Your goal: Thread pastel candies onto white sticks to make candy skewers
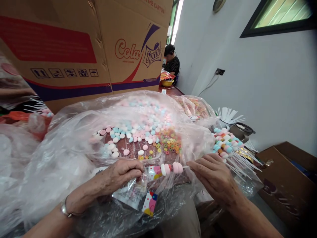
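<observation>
Low in the middle of the head view, a candy skewer (170,168) of pink and white pieces lies sideways on a thin white stick. My right hand (213,173) pinches the stick's end between thumb and fingers. My left hand (126,172) is closed on a clear printed candy wrapper (155,172), which reaches toward the skewer's far end; whether the tip is inside it I cannot tell. Another clear wrapper with a dotted colourful panel (150,203) hangs below. Just beyond my hands, loose pink, white and blue candies (135,135) lie beside small ring candies (169,142).
Crumpled clear plastic sheeting (71,145) surrounds the candies. Behind stands a big cardboard carton (133,36). Finished-looking skewers (226,143) are piled at right, near white sticks (228,114) and a dark pot (244,130). Another carton (284,178) sits lower right. A person (172,62) sits farther back.
</observation>
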Tool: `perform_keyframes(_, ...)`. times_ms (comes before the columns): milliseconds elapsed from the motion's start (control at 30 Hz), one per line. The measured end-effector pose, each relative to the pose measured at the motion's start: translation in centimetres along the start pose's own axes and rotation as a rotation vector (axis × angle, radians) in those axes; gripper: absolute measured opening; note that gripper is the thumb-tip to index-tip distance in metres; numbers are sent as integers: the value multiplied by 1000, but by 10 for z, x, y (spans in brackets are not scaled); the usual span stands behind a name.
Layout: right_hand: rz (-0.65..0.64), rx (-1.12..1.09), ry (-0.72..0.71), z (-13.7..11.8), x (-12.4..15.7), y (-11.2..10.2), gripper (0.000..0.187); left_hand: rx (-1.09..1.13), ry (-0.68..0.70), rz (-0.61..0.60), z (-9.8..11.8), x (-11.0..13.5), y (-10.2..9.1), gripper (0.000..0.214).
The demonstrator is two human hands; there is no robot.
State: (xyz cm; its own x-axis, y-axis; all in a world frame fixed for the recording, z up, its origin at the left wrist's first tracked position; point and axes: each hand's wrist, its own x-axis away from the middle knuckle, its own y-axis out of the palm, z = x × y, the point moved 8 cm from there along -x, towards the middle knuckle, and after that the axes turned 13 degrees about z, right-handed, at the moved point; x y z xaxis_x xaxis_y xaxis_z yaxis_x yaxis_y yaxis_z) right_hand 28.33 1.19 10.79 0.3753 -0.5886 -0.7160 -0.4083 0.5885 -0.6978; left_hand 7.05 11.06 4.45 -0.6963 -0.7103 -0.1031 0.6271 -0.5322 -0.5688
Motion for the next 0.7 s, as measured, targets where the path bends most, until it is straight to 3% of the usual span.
perform_keyframes(167,-6,-35,-22,-7,-7,10,19,70,-174,-183,8,3,14,20)
perform_keyframes(400,-41,-110,-6,-19,-14,30,26,176,-257,-186,15,0,30,13)
perform_keyframes(567,-213,-184,72,-15,-9,39,26,44,-181,-72,7,0,25,20)
perform_keyframes(700,-323,-213,95,-20,-5,50,27,-162,31,22,15,3,23,13)
